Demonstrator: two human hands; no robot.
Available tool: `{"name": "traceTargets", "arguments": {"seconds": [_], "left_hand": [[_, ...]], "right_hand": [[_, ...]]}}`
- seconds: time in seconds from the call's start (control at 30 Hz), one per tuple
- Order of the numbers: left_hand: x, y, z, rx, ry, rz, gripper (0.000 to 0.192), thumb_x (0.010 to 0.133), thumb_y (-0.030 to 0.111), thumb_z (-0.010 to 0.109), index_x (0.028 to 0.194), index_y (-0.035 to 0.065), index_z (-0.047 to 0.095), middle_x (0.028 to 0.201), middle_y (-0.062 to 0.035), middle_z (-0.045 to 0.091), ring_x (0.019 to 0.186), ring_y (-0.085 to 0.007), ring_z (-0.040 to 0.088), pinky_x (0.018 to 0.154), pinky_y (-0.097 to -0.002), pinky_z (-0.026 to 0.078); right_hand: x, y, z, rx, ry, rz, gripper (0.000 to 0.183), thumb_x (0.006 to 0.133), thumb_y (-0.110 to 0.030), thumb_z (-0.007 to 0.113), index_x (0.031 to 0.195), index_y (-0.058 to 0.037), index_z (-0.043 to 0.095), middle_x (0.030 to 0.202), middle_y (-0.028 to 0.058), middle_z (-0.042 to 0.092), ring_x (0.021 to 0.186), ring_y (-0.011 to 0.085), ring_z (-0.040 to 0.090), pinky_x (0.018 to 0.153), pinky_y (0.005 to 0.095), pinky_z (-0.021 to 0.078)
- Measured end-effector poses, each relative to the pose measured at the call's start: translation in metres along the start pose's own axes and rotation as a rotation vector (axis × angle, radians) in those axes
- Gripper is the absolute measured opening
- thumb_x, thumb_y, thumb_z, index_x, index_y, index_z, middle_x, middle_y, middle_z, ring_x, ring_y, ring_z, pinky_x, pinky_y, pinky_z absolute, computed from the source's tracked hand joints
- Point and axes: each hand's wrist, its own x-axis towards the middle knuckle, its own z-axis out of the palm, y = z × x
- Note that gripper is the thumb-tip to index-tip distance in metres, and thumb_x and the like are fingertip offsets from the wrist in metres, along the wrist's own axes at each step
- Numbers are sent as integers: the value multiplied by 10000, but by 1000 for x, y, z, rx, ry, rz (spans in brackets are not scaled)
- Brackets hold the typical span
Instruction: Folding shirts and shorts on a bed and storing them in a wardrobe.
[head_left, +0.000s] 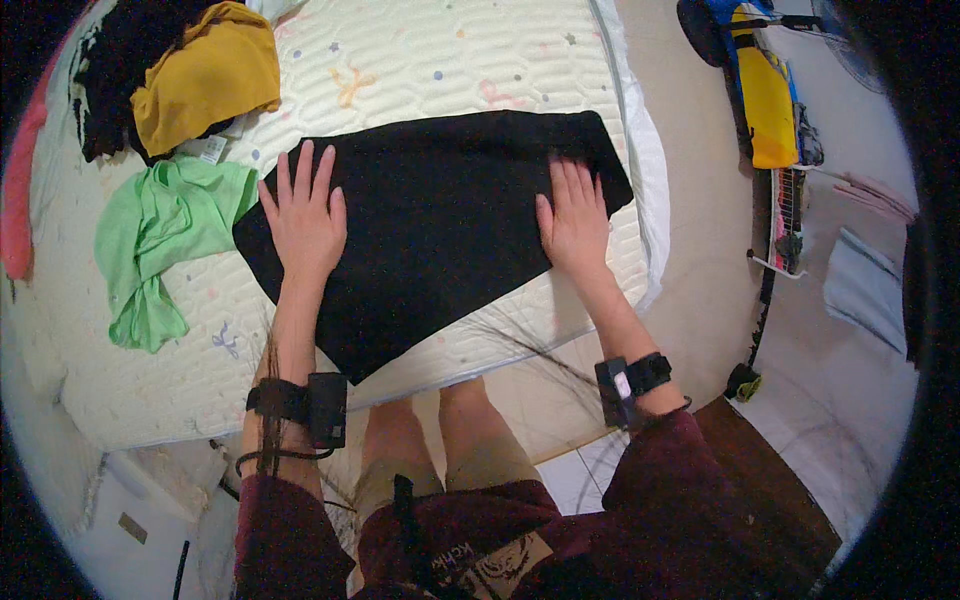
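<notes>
A piece of black cloth, probably a garment (442, 232), lies spread flat on a bed with a pale quilted cover (420, 45). My left hand (306, 214) rests palm down on its left part, fingers spread. Palm down on its right part is my right hand (576, 214), the fingertips slightly blurred and the thumb apart. Neither hand grips the cloth. Just left of the black cloth, a crumpled light green garment (172, 225) reaches its edge. Above the green one lies a mustard-yellow garment (217, 82) on a heap of dark clothes (124, 67).
The bed's right edge has a white border (651, 172), with tiled floor beyond. A yellow and blue object (769, 112), a wire rack (787, 210) and hanging light-blue cloth (862, 285) stand at the right. Something red (22, 187) lies at the far left.
</notes>
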Motion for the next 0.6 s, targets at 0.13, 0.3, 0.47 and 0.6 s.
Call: {"name": "traceTargets", "arguments": {"seconds": [0.13, 0.3, 0.47, 0.6], "left_hand": [[-1, 12, -1, 47, 3, -12, 500, 834, 236, 491, 1319, 198, 373, 1389, -35, 311, 1291, -295, 243, 1024, -546, 174], [-5, 55, -18, -202, -148, 246, 496, 798, 201, 526, 1276, 141, 408, 1361, -98, 335, 1272, -287, 281, 1023, -531, 190], [-55, -71, -22, -79, -110, 44, 523, 788, 130, 497, 1298, 104, 385, 1373, -103, 327, 1282, -289, 270, 1041, -504, 163], [-87, -104, -37, -278, 92, -259, 518, 782, 129, 582, 1248, 11, 391, 1247, -181, 437, 1157, -322, 410, 995, -418, 279]], "right_hand": [[9, -24, -14, 87, 10, -3, 472, 818, -191, 501, 1247, -16, 409, 1268, 167, 425, 1210, 330, 363, 1017, 467, 264], [41, -64, 6, 148, 4, -328, 484, 786, -258, 559, 1241, -130, 457, 1330, 90, 396, 1258, 253, 329, 1028, 525, 210], [57, 9, -32, 305, 58, -430, 393, 727, -19, 562, 1110, -110, 551, 1170, 97, 545, 1107, 258, 509, 926, 370, 423], [52, 37, -63, 423, 331, 200, 317, 763, -253, 664, 964, -29, 566, 910, 91, 597, 760, 252, 586, 657, 317, 483]]}}
